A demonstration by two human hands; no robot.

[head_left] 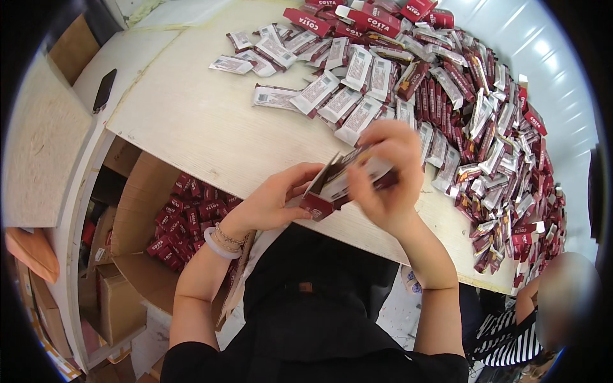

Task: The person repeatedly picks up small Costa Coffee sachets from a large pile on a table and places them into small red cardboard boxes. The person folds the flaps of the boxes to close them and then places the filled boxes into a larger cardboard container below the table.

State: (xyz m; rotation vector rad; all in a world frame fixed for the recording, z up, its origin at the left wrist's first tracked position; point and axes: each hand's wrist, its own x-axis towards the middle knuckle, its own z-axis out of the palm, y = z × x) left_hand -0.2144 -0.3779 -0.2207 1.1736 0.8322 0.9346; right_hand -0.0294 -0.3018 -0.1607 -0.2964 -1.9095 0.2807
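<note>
holding one small red box point(317, 205) between your two hands point(281, 198)

your left hand is narrowed around that single box, gripping its lower end just above the near edge of the one white table point(191, 121). the box is tilted, its mouth open. your right hand point(393, 169) is blurred, fingers drawn in around at least one silver-and-dark-red sachet point(377, 170) at the box's mouth; you cannot tell exactly how many it has. on your left wrist sit one pale bangle point(221, 246) and some thin bracelets, too fine to count.

beyond your hands and to your right spreads one big heap of loose sachets point(460, 115), far too many to count. at the heap's far end you can make out at least four red boxes point(377, 23), with more scattered down its right side.

below the table to your left stands one large open carton point(142, 220), holding dozens of red boxes in a jumble. one dark phone point(105, 90) lies near the table's left end. one other person, in a striped top point(511, 338), is at your lower right.
</note>
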